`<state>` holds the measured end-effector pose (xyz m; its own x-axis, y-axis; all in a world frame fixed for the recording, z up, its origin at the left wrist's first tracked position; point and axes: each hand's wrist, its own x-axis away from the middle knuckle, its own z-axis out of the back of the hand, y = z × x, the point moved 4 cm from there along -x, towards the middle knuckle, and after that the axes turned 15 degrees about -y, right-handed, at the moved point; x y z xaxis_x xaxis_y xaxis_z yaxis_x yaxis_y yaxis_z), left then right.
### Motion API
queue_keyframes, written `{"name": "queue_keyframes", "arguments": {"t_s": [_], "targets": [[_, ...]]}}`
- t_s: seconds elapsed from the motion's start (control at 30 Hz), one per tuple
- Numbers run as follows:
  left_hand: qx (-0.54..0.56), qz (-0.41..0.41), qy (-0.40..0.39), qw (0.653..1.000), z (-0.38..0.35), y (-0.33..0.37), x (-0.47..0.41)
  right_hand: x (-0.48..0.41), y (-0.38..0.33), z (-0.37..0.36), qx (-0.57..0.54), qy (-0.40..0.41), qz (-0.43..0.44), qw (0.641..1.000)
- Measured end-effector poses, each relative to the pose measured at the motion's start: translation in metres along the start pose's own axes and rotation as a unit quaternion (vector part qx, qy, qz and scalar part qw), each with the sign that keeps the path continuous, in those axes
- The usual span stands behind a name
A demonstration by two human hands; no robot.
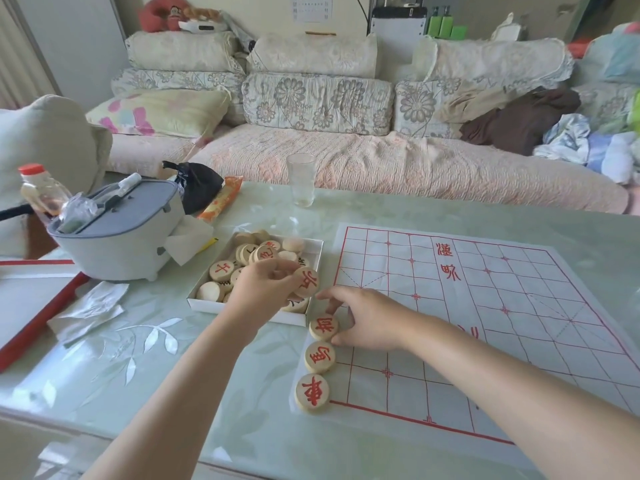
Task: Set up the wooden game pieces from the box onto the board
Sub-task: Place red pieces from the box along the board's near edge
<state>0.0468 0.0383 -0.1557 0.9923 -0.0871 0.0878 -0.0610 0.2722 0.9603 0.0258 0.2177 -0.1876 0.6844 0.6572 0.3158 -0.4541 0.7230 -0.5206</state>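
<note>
Back-rank setup, centre frame. Left hand (263, 289) pinches red-lettered xiangqi piece (306, 282) over the box (242, 310). Right hand (367, 320) grips third disc (323, 327) on paper board (485, 306), left edge. Next: probably seat the pinched piece just above it.

On my bench (242, 393), the box (242, 311) of xiangqi pieces (221, 270) lies just left of the board (485, 323). Three pieces (319, 356) line the board's near left edge. A glass (301, 180) stands behind both, the sofa (381, 168) beyond.
</note>
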Motion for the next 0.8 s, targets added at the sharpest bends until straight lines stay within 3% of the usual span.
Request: {"name": "queue_keyframes", "arguments": {"t_s": [0.1,0.23,0.6,0.7,0.8], "targets": [[0.018,-0.001,-0.001,1.000,-0.003,0.001,-0.001,0.001,-0.001,0.014,-0.100,0.039,0.009,0.994],[0.043,-0.017,-0.009,0.999,-0.012,0.009,-0.002,0.005,-0.008,0.040,-0.264,0.118,0.048,0.956],[0.104,-0.028,-0.005,0.994,-0.039,0.029,-0.014,0.019,-0.003,0.057,-0.234,0.131,0.062,0.961],[0.050,-0.028,-0.026,0.998,-0.049,0.033,-0.020,0.028,0.004,0.066,-0.192,0.141,0.049,0.970],[-0.173,-0.048,-0.055,0.982,-0.062,0.031,-0.026,0.048,0.024,0.071,-0.125,0.162,-0.013,0.979]]}}
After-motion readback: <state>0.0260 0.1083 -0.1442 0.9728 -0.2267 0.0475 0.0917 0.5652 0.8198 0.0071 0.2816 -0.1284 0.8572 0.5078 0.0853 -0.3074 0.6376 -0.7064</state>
